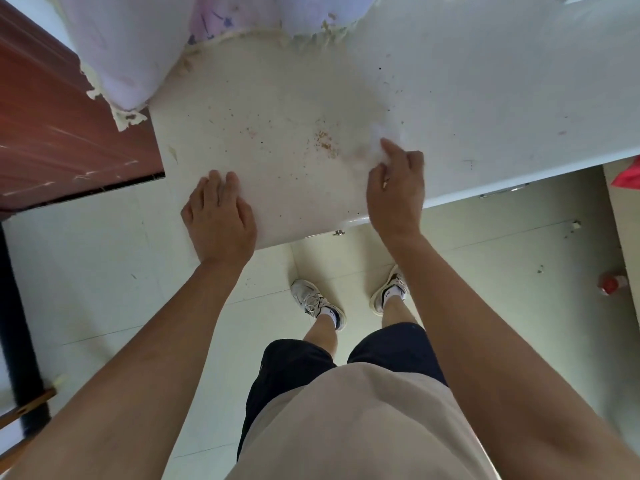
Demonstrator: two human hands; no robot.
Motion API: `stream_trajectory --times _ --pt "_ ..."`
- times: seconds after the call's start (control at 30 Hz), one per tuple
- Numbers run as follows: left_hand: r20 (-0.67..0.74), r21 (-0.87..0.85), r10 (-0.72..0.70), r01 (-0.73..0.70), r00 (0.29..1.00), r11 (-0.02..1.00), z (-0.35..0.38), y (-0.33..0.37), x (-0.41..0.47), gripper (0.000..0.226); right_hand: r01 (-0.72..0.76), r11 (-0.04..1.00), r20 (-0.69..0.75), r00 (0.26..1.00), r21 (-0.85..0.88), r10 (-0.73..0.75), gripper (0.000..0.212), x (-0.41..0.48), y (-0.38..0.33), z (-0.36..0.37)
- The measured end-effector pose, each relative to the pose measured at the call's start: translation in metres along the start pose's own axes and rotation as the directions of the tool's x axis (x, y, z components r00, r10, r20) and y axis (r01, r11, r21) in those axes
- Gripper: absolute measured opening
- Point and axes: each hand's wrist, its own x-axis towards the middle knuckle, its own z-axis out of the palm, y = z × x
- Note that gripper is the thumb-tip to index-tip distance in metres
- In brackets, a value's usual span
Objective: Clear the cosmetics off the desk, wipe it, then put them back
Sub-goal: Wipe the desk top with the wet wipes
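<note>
The white desk (485,98) fills the upper half of the view, its top bare of cosmetics and speckled with brown crumbs (323,142) near the middle. My left hand (221,216) lies flat on the desk's near left corner, fingers straight. My right hand (398,185) holds a blurred white tissue or wipe (381,136) against the desk top just right of the crumbs, fingers curled over it.
A red-brown wooden door (62,133) stands at the left. A pale lilac curtain or wall covering with peeling edges (131,57) hangs behind the desk. My feet in white trainers (317,303) stand on the tiled floor. A red-capped bottle (614,284) lies on the floor at the right.
</note>
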Motion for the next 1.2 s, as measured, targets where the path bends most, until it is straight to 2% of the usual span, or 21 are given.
stream_trajectory --times 0.03,0.1,0.17,0.23,0.33,0.4,0.5,0.57,0.67,0.73,0.8,0.93,1.0,1.07,1.13,1.2 --pt "-0.010 -0.008 0.000 0.000 1.000 1.000 0.001 -0.001 0.000 0.045 -0.055 0.998 -0.036 0.998 -0.034 0.054 0.038 0.004 0.013 -0.005" --pt "-0.022 -0.016 -0.005 0.005 1.000 1.000 0.003 -0.002 -0.002 0.045 -0.062 0.992 -0.080 0.995 -0.107 0.053 0.037 0.000 0.031 -0.006" --pt "-0.023 -0.011 -0.006 0.006 1.000 1.000 0.005 -0.003 -0.003 0.046 0.029 0.986 -0.085 0.995 -0.167 -0.044 0.038 -0.016 0.034 0.005" --pt "-0.020 -0.029 -0.009 0.008 1.000 1.000 0.005 -0.003 -0.002 0.046 0.158 0.971 -0.017 0.986 -0.178 -0.164 0.038 -0.037 0.017 0.024" --pt "-0.022 -0.085 -0.010 0.008 1.000 0.996 0.001 -0.006 -0.001 0.044 0.386 0.921 0.171 0.913 -0.060 -0.371 0.036 -0.058 -0.022 0.050" --pt "-0.045 -0.137 -0.011 0.004 0.999 0.991 -0.001 -0.010 0.000 0.041 0.408 0.910 0.226 0.882 0.068 -0.412 0.031 -0.051 -0.037 0.056" --pt "-0.093 -0.172 -0.026 0.010 0.995 0.985 -0.003 -0.016 0.001 0.039 0.315 0.929 0.111 0.934 0.195 -0.340 0.029 -0.015 -0.043 0.044" --pt "-0.090 -0.193 -0.080 0.062 0.993 0.979 0.000 -0.021 0.000 0.041 0.197 0.966 -0.041 0.980 0.168 -0.193 0.032 0.019 -0.035 0.029" --pt "-0.090 -0.159 -0.063 0.048 0.994 0.986 0.005 -0.027 -0.002 0.045 -0.009 1.000 -0.148 0.989 -0.024 0.006 0.038 0.062 -0.001 0.007" --pt "-0.111 -0.150 -0.039 0.022 0.993 0.988 0.007 -0.031 -0.002 0.047 -0.178 0.958 -0.127 0.980 -0.223 0.153 0.042 0.069 0.017 0.002" --pt "-0.142 -0.159 -0.040 0.018 0.989 0.987 0.008 -0.033 -0.001 0.046 -0.233 0.906 -0.088 0.972 -0.354 0.216 0.045 0.055 0.012 0.012" --pt "-0.177 -0.156 -0.032 0.004 0.984 0.988 0.010 -0.035 0.000 0.043 0.073 0.945 0.115 0.993 -0.319 -0.038 0.054 0.002 -0.035 0.055" --pt "-0.167 -0.147 -0.027 0.002 0.986 0.989 0.010 -0.036 0.000 0.044 0.182 0.956 0.207 0.969 -0.231 -0.135 0.051 -0.011 -0.054 0.069" --pt "-0.167 -0.145 -0.028 0.004 0.986 0.989 0.010 -0.037 0.001 0.044 0.251 0.966 0.306 0.926 -0.064 -0.220 0.043 -0.007 -0.064 0.072" --pt "-0.183 -0.141 -0.015 -0.011 0.983 0.990 0.009 -0.039 0.002 0.044 0.286 0.952 0.261 0.916 0.107 -0.304 0.037 0.009 -0.067 0.066" --pt "-0.194 -0.128 0.000 -0.025 0.981 0.991 0.010 -0.040 0.002 0.044 0.288 0.947 0.107 0.947 0.141 -0.303 0.035 0.036 -0.063 0.057"
